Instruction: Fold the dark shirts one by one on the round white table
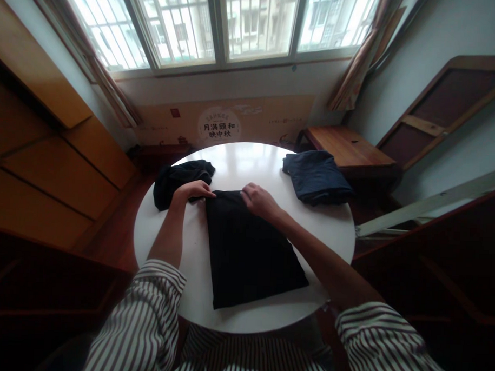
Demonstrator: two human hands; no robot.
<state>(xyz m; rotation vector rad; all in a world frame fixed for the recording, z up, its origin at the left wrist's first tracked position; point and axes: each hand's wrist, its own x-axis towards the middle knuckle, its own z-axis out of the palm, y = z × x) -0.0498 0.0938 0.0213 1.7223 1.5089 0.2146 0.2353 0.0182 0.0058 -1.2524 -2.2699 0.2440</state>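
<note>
Fingers (210, 194) of the left hand (191, 190) pinch the far left corner of a flat black cloth (253, 250), while those of the right hand (262, 201) are curled closed on its far edge, further right. Nearest the camera come the striped sleeves (146, 306), pushed up on both forearms. Between the arms, the black cloth lies on a round white worktop (195, 292), its wider end toward the person, its surface too dark to show any label. Just beyond the left hand sits a crumpled black garment (178, 175). Well apart on the far right of the worktop lies a folded navy garment (318, 177). Behind that stands a low wooden table (350, 144). Along the wall runs a beige banner (169, 115); its pale round emblem (219, 125) reads 月满颐和 above 映中秋, in dark characters. Smaller lettering around these is too blurred to read, as is a dark red square (175, 112) to the left. Above are barred windows (257, 23).
</note>
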